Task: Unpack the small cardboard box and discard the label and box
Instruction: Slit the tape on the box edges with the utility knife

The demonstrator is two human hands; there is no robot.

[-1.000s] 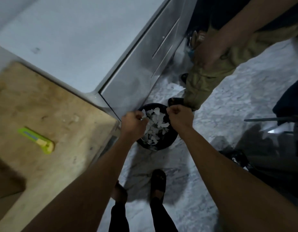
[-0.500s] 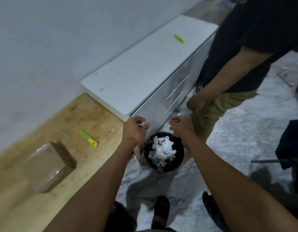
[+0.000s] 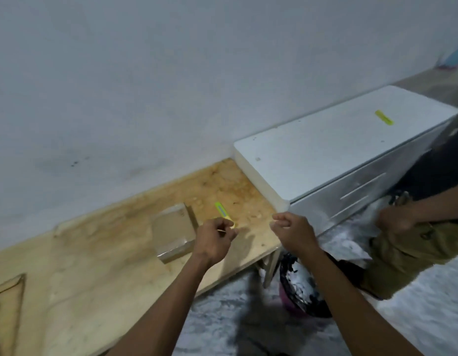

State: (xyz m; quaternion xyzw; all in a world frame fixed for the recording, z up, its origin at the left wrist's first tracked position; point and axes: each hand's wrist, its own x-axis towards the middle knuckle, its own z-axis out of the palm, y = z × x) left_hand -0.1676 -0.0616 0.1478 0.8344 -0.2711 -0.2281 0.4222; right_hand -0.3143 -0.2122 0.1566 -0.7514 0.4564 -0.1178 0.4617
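A pale plywood worktop (image 3: 94,265) runs along the wall, and the rest is placed from it. A white metal drawer cabinet (image 3: 325,155) butts its right end. Below its right front corner stands a black-lined waste bin (image 3: 300,283) filled with white paper scraps. The small brown cardboard box (image 3: 172,233), taped and closed, sits on the worktop's middle. Above the right part, the left hand (image 3: 213,240) is curled, pinching a thin sliver; the right hand (image 3: 293,231) is loosely curled, holding nothing visible. A yellow-green utility knife (image 3: 222,210) lies just beyond the left hand.
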